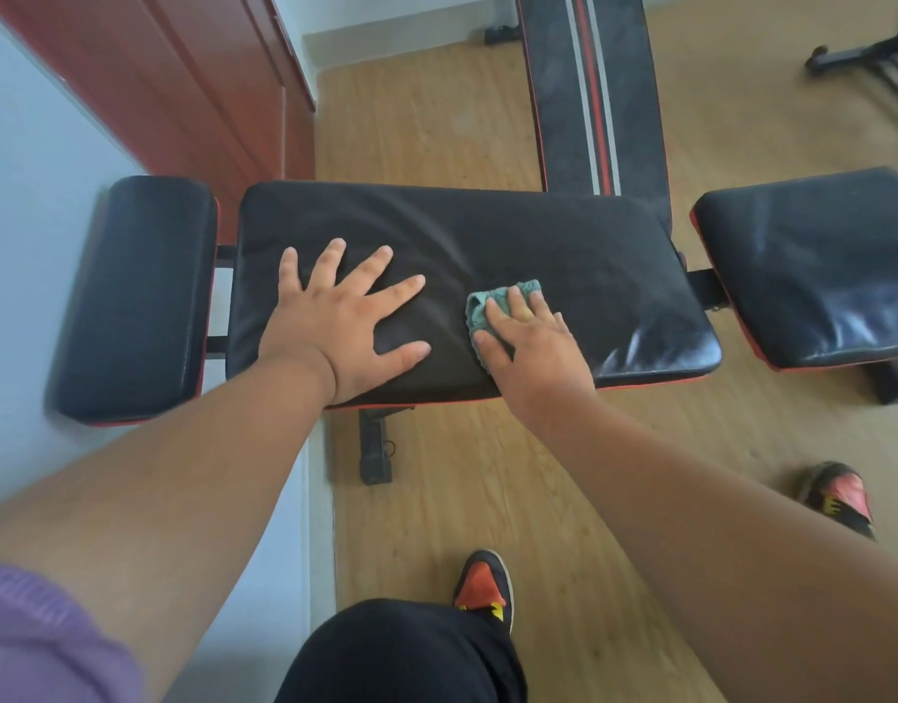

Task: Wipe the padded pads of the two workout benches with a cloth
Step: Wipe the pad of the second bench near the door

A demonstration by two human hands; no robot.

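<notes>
Over a pale wood floor [436, 124] we press the green cloth [492, 304] onto the middle pad [538, 235] of the near bench with our right hand [533, 342], fingers flat, perhaps lightly curled, while our left hand [345, 322] lies splayed beside it, apparently steadying us, the striped second bench [589, 93] waiting beyond.

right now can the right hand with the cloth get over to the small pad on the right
Probably yes: the right hand presses the cloth on the middle pad, and nothing lies between it and the small pad.

black pad [538, 235], teal cloth [479, 309], red-and-white-striped bench [591, 93]
</notes>
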